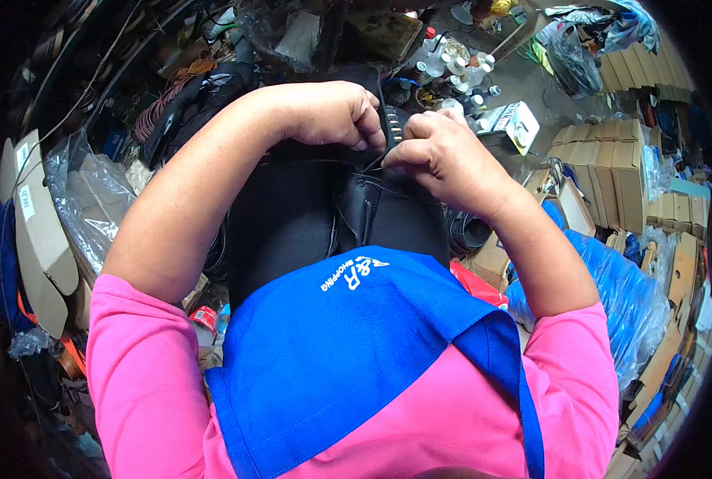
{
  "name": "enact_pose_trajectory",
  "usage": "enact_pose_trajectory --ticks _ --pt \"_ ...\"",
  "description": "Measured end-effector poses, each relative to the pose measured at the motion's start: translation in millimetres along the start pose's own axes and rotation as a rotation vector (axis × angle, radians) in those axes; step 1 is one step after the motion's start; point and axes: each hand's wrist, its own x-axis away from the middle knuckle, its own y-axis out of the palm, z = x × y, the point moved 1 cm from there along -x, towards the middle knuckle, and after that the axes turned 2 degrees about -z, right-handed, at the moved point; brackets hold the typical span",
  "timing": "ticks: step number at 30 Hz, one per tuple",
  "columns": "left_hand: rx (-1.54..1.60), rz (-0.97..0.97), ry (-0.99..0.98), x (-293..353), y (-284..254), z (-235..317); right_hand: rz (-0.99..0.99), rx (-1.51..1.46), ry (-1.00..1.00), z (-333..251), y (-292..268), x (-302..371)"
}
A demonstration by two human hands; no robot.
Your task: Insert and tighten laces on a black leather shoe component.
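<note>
Over my lap lies a black leather piece [358, 204], smooth and shiny, whose far end carries a row of pale slots or stitches [394, 126]. I cannot tell for sure what article it is. My left hand [336, 116] is closed at the left edge of that row, fingertips pressed on the leather. Just right of it, my right hand [440, 152] is closed in a pinch with thumb and forefinger. A thin dark thread [369, 166] runs to its fingertips. The two hands nearly meet, and their fingers hide part of the leather.
Plastic bottles [452, 64] crowd the floor beyond my hands, beside a white box-shaped container [515, 126]. Stacked cardboard boxes [607, 172] and a blue plastic-wrapped bundle [603, 279] stand to my right. At my left are cardboard pieces [40, 231] and a clear plastic bag [92, 195].
</note>
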Motion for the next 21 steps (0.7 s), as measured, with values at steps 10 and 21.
enact_pose_trajectory --ticks 10,21 --pt "-0.097 0.017 0.026 -11 -1 5 -0.04 0.176 -0.082 -14 -8 -10" --pt "-0.3 0.932 -0.163 48 60 32 -0.122 -0.62 0.206 16 21 11"
